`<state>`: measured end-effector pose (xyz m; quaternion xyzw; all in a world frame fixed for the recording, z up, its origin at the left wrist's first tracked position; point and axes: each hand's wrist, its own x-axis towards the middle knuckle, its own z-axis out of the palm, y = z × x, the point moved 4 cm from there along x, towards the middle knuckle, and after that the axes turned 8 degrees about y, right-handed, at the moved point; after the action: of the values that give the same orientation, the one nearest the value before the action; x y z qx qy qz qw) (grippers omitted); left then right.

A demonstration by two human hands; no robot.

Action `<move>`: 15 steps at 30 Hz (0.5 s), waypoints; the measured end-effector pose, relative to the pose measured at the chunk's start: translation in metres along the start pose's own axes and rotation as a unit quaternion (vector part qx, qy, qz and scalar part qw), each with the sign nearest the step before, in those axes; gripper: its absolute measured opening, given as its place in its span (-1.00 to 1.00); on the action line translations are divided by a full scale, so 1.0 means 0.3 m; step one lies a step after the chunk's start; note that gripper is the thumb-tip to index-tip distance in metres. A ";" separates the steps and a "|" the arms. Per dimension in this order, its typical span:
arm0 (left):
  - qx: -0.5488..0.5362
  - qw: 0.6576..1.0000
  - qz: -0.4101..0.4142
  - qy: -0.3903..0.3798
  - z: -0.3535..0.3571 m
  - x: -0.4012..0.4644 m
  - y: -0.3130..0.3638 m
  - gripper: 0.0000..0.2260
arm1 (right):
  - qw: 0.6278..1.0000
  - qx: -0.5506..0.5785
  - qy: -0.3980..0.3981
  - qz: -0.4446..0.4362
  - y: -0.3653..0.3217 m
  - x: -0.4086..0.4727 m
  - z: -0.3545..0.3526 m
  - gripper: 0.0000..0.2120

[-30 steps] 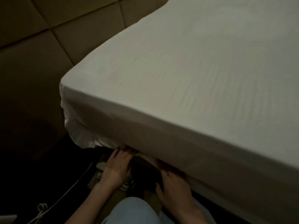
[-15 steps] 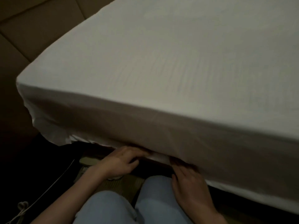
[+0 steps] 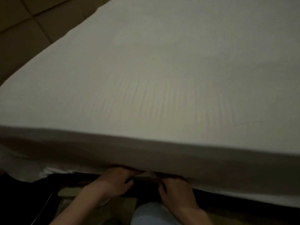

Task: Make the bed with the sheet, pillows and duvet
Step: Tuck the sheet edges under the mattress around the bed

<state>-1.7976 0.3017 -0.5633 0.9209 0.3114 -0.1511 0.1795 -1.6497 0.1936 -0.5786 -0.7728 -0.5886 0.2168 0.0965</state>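
— Which step is in hand?

— The sheet (image 3: pixel 162 78) is being tucked under the near side of the bed. It is already spread over the top of the mattress and hangs down the side; along the lower edge its hem is being worked at by both hands. The left hand (image 3: pixel 113 181) is curled at the hem with the fingertips lost under the overhang, and the right hand (image 3: pixel 177 190) is set just beside it, its fingers likewise pushed up under the fabric. Cloth seems to be pinched in the left grip (the picture is dim and blurred, so this is judged, not plainly seen); for the right grip it cannot be told whether anything is held.

— And what is called for next?

— Probably the hem is to be pushed further in beneath the mattress, then followed along to the left, where a loose white bunch (image 3: pixel 53 170) is still left hanging untucked. No pillows or duvet can be seen.

— Is anything in the way?

— A knee in pale trousers (image 3: pixel 151 213) is placed close below the hands, and a thin cable (image 3: pixel 43 207) lies on the dark floor to the left. A padded headboard (image 3: pixel 32 21) is seen beyond the far corner.
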 end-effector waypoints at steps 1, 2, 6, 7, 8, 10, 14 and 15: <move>0.032 0.999 -0.007 0.002 -0.001 0.008 0.018 -0.54 | 1.000 -0.001 0.002 0.008 -0.002 0.002 -0.004 -0.62; 0.065 0.998 -0.018 0.004 -0.002 0.016 0.042 -0.55 | 1.000 -0.003 0.006 0.016 -0.005 0.002 -0.007 -0.63; 0.136 0.982 0.021 0.127 0.017 0.024 0.173 -0.67 | 0.999 -0.010 -0.013 0.042 -0.013 0.001 -0.011 -0.66; 0.126 0.982 0.046 0.136 0.034 0.018 0.199 -0.67 | 0.999 -0.007 -0.017 0.049 -0.014 0.001 -0.011 -0.67; 0.124 0.979 0.065 0.150 0.048 0.009 0.214 -0.66 | 0.998 0.000 -0.019 0.057 -0.013 0.004 -0.012 -0.67; 0.098 0.981 0.067 0.155 0.081 -0.002 0.211 -0.63 | 0.998 0.003 -0.011 0.064 -0.021 0.003 -0.019 -0.67; 0.053 0.983 0.030 0.175 0.068 0.006 0.205 -0.58 | 0.997 0.002 -0.002 0.076 -0.032 -0.008 -0.022 -0.67; 0.040 0.984 -0.013 0.171 0.053 0.020 0.193 -0.59 | 0.997 -0.006 -0.005 0.073 -0.035 -0.016 -0.020 -0.67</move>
<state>-1.7594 0.2551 -0.5662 0.9353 0.3436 -0.0061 0.0849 -1.6571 0.1926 -0.5678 -0.8130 -0.5326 0.2236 0.0732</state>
